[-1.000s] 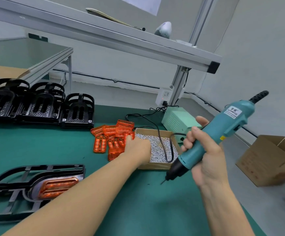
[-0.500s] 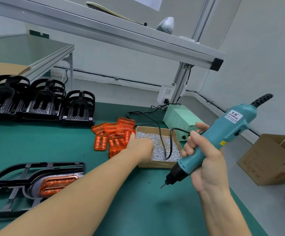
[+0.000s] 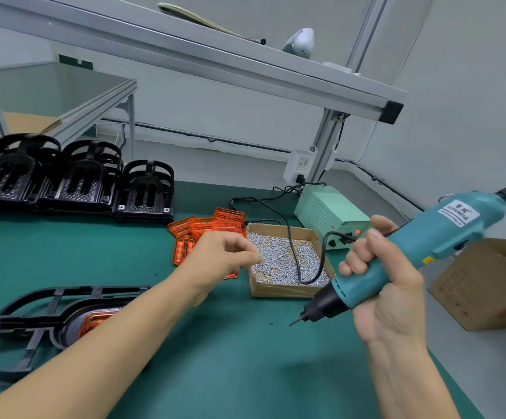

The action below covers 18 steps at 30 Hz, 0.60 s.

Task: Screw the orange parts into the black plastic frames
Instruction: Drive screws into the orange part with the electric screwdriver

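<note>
Left hand raised beside box of screws, fingertips pinched; screw between them not discernible. Right hand wrapped around screwdriver. Black frame with orange part lying lengthwise across tabletop, lower left, nearer left hand.

At lower left a black plastic frame is lying flat with an orange part sitting in it. Loose orange parts are piling mid-frame; black frames are standing stacked at upper left.
</note>
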Each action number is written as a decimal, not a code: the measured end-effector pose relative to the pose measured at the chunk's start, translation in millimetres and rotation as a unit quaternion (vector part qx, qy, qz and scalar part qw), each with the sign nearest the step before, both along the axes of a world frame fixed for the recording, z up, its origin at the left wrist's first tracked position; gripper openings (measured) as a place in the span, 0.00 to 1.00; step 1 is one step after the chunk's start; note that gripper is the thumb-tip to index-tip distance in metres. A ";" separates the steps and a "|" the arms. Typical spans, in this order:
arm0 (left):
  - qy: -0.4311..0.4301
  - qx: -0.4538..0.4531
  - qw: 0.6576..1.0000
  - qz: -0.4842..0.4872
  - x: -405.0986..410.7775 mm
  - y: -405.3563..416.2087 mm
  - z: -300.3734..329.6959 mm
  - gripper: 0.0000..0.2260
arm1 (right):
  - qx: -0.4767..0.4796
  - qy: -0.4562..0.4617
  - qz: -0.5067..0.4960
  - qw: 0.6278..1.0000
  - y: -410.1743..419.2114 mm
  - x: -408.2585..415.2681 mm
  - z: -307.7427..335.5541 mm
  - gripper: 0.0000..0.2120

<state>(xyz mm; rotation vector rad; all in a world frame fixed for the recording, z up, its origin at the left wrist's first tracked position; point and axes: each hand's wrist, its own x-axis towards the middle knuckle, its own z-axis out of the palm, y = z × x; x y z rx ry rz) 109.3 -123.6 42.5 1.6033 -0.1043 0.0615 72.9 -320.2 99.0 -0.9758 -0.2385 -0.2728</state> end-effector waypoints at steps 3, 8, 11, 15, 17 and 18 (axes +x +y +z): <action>0.016 -0.121 0.992 0.012 -25.2 18.7 5.8 0.06 | 0.012 -0.010 0.015 1.000 6.7 -3.3 4.7 0.07; 0.020 -0.235 0.972 0.023 -63.2 38.7 15.2 0.04 | 0.057 -0.029 0.041 0.997 34.8 -9.0 13.6 0.05; 0.035 -0.262 0.964 0.031 -80.3 47.5 12.7 0.05 | 0.117 -0.054 0.054 0.990 55.1 -14.4 19.9 0.05; 0.059 -0.300 0.951 0.034 -97.7 52.9 7.0 0.08 | 0.168 -0.082 0.064 0.980 80.0 -21.0 26.8 0.04; 0.065 -0.311 0.948 0.036 -103.3 54.1 6.3 0.08 | 0.175 -0.085 0.073 0.978 90.1 -23.9 28.5 0.04; 0.066 -0.314 0.946 0.037 -105.4 54.6 6.5 0.09 | 0.175 -0.084 0.078 0.978 94.3 -25.1 29.0 0.04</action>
